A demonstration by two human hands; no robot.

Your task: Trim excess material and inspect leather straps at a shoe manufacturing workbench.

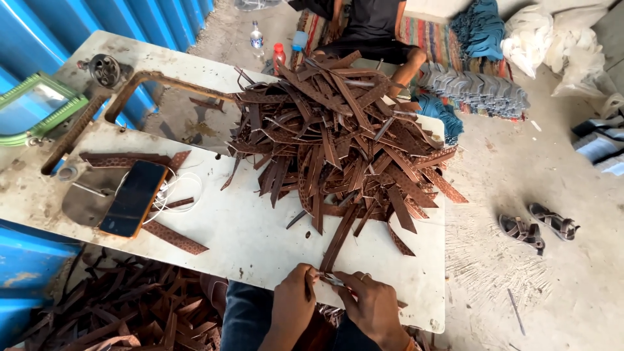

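Brown leather strip runs from your hands at bottom centre up-right into the strip pile; long axis near vertical in frame. Left hand and right hand are both curled at its near end, pinching a small metal tool. Phone lies mid left; two small bottles at top centre.

Head view, steeply down, close over table
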